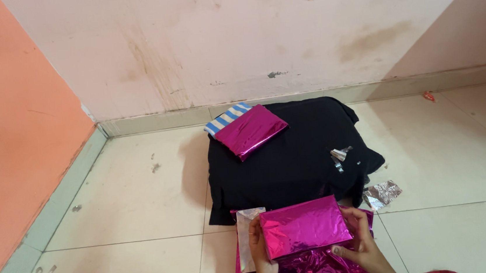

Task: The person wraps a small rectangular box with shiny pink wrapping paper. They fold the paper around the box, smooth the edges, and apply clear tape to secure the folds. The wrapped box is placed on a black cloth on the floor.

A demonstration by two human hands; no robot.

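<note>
On floor, hands gripping pink parcel (foil-wrapped)

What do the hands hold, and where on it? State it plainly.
Both hands grip a parcel wrapped in shiny magenta foil: the left hand at its left edge, the right hand at its lower right corner.

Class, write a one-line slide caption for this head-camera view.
Both hands, left hand and right hand, hold a magenta foil-wrapped packet over a black cloth on a tiled floor.
</note>
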